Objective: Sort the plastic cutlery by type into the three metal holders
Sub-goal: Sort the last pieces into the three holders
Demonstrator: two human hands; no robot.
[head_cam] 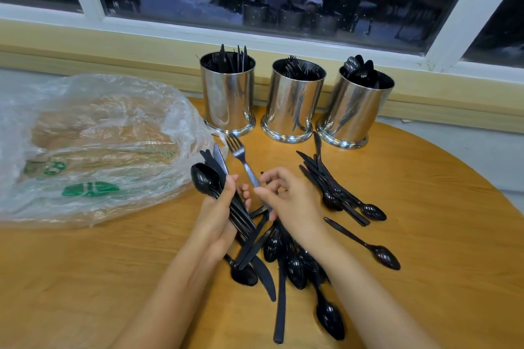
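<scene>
— Clutching what, the left hand?
— Its fingers curled round a bundle of black plastic spoons and knives. Just right, the right hand pinched a black plastic fork by its handle.
— And beyond them?
— Three shiny cylindrical metal holders stood in a row: the knife holder, the fork holder, the spoon holder. Loose black plastic cutlery lay beneath the wrists and further right.

One fork — in right hand
</scene>
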